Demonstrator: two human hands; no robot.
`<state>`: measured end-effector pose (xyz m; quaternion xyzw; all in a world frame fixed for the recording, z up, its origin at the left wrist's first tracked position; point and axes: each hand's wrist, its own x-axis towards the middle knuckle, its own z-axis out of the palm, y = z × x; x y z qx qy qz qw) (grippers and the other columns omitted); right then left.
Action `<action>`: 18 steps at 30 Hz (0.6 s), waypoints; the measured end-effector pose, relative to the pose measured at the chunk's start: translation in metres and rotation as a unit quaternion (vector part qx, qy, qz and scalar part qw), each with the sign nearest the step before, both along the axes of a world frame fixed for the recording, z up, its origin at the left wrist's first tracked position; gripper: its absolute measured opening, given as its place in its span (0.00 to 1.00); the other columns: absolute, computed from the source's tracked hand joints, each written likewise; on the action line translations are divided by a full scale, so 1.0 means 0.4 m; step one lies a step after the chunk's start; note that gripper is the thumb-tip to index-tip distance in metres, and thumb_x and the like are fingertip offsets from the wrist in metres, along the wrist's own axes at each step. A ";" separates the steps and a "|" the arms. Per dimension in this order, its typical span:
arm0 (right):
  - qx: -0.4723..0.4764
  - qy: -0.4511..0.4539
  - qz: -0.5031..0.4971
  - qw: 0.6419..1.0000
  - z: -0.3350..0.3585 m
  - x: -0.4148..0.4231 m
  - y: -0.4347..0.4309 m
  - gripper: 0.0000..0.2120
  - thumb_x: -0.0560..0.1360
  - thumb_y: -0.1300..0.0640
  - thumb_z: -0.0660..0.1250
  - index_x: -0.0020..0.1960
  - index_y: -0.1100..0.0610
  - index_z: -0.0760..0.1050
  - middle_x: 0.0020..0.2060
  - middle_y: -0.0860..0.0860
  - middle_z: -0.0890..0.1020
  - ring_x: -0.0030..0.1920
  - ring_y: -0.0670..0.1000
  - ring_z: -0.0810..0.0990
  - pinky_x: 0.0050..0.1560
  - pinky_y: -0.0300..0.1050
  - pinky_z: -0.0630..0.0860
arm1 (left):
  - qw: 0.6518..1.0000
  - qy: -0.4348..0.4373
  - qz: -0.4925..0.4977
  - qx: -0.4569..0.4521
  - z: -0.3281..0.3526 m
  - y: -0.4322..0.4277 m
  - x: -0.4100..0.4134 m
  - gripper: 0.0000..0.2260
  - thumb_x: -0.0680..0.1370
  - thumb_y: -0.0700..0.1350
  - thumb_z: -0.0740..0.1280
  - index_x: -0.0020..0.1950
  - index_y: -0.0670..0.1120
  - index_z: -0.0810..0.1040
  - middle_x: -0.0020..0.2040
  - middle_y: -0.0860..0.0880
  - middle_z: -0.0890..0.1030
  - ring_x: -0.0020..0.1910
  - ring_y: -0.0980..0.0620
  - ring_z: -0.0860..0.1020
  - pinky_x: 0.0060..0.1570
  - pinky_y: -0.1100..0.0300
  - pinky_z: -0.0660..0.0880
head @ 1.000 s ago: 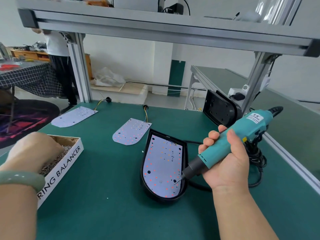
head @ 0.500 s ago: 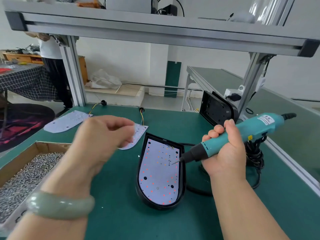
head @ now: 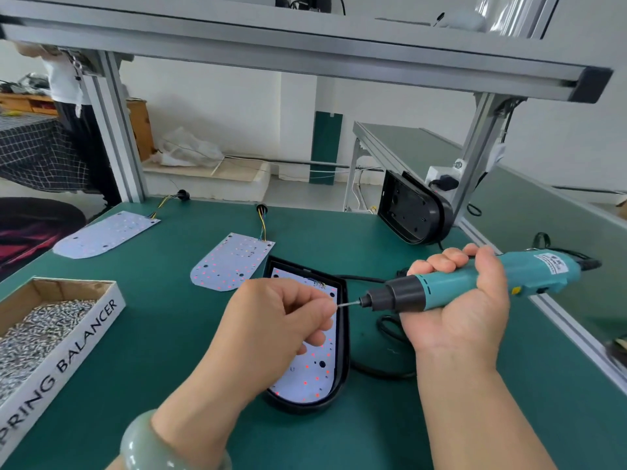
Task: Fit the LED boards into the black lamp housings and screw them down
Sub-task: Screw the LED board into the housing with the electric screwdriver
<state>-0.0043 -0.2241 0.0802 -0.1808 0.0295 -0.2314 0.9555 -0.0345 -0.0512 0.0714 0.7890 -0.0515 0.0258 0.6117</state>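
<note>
Grips the teal electric screwdriver (head: 475, 283) in the right hand (head: 464, 313), fingers wrapped over the barrel and thumb across the top. Holds the tool nearly level above the worktop (head: 163, 334), nose pointing left. Pinches the tip of the thin bit (head: 349, 302) between thumb and forefinger of the left hand (head: 271, 330), other fingers curled under. Cannot tell whether a screw sits in that pinch: too small, and hidden by the fingertips. Wears a pale green bangle (head: 152, 446) on the left wrist.

Directly below both hands, a black lamp housing (head: 342, 351) lying flat on the worktop, rounded end near. Seated inside it, an LED board (head: 312, 371) with red dots and dark holes on its white face, the middle covered by the left hand. To the right of the housing, a black cable (head: 380, 368) looping on the worktop under the right hand.

Further out, just beside the housing's far-left corner, a second LED board (head: 234, 261) loose on the worktop, coloured wires at its far end. Well to the left of that, a third board (head: 105, 234), likewise loose. At the near left, an open cardboard box (head: 78, 344) lettered "SPRING BALANCER", holding a heap of small silver screws (head: 37, 330). At the far right, another black housing (head: 414, 212) propped on edge against an aluminium post (head: 475, 157), inner face showing. Beyond the far-left corner, a person (head: 68, 83) standing, seen only in part.
</note>
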 end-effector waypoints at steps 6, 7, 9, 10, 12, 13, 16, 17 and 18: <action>0.001 -0.003 0.008 1.000 0.000 -0.001 0.007 0.09 0.78 0.54 0.62 0.39 0.52 0.70 0.29 0.44 0.72 0.28 0.43 0.70 0.36 0.36 0.68 | 1.000 0.000 -0.011 -0.015 0.001 -0.020 -0.009 0.08 0.74 0.43 0.70 0.37 0.55 0.83 0.32 0.51 0.84 0.28 0.59 0.78 0.28 0.68 0.73; 0.001 -0.003 0.009 1.000 0.001 -0.001 0.007 0.09 0.78 0.55 0.62 0.39 0.52 0.70 0.29 0.44 0.72 0.28 0.43 0.70 0.35 0.36 0.68 | 1.000 -0.001 -0.006 -0.020 0.001 -0.022 -0.009 0.07 0.74 0.43 0.70 0.36 0.52 0.83 0.32 0.51 0.83 0.28 0.59 0.78 0.28 0.69 0.73; 0.002 -0.005 0.011 1.000 0.002 -0.002 0.008 0.09 0.78 0.56 0.61 0.39 0.52 0.69 0.29 0.44 0.72 0.27 0.43 0.70 0.34 0.36 0.68 | 0.999 -0.003 0.007 -0.034 0.001 -0.023 -0.010 0.10 0.74 0.43 0.70 0.33 0.48 0.83 0.31 0.51 0.83 0.26 0.60 0.78 0.27 0.70 0.72; 0.001 -0.007 0.012 1.000 0.002 -0.003 0.008 0.09 0.78 0.56 0.61 0.39 0.52 0.69 0.29 0.44 0.72 0.27 0.43 0.70 0.34 0.37 0.68 | 0.999 -0.004 0.011 -0.039 0.002 -0.023 -0.011 0.10 0.74 0.43 0.70 0.32 0.49 0.82 0.31 0.51 0.83 0.26 0.60 0.78 0.27 0.70 0.72; -0.001 -0.010 0.014 1.000 0.003 -0.006 0.009 0.09 0.78 0.57 0.61 0.39 0.52 0.69 0.29 0.44 0.72 0.27 0.43 0.70 0.34 0.36 0.68 | 0.999 -0.006 0.015 -0.040 0.003 -0.027 -0.012 0.11 0.75 0.43 0.70 0.32 0.49 0.82 0.31 0.51 0.83 0.27 0.59 0.78 0.27 0.70 0.72; -0.002 -0.010 0.013 1.000 0.003 -0.006 0.011 0.08 0.78 0.57 0.61 0.39 0.52 0.68 0.29 0.44 0.72 0.27 0.44 0.69 0.34 0.36 0.68 | 0.999 -0.012 0.019 -0.036 0.001 -0.028 -0.012 0.11 0.75 0.43 0.70 0.32 0.49 0.82 0.30 0.52 0.83 0.26 0.60 0.78 0.27 0.70 0.72; -0.004 -0.007 0.007 1.000 0.002 -0.006 0.016 0.08 0.78 0.57 0.61 0.40 0.52 0.68 0.29 0.44 0.72 0.27 0.44 0.69 0.34 0.36 0.68 | 0.999 -0.044 0.026 0.007 -0.004 -0.029 -0.013 0.09 0.73 0.45 0.70 0.32 0.50 0.81 0.29 0.53 0.82 0.26 0.61 0.77 0.27 0.70 0.72; -0.003 -0.007 0.007 1.000 0.003 -0.006 0.017 0.08 0.78 0.57 0.61 0.40 0.52 0.68 0.29 0.44 0.72 0.27 0.44 0.69 0.34 0.36 0.68 | 0.998 -0.053 0.022 0.016 -0.005 -0.028 -0.014 0.08 0.72 0.46 0.70 0.32 0.50 0.81 0.29 0.54 0.82 0.26 0.60 0.77 0.28 0.69 0.73; 0.000 -0.008 0.008 1.000 0.003 -0.006 0.016 0.08 0.78 0.57 0.61 0.40 0.52 0.69 0.29 0.44 0.72 0.27 0.43 0.69 0.34 0.36 0.68 | 0.998 -0.056 0.013 0.016 -0.005 -0.028 -0.015 0.07 0.72 0.46 0.70 0.33 0.51 0.82 0.29 0.54 0.82 0.27 0.59 0.78 0.29 0.68 0.74</action>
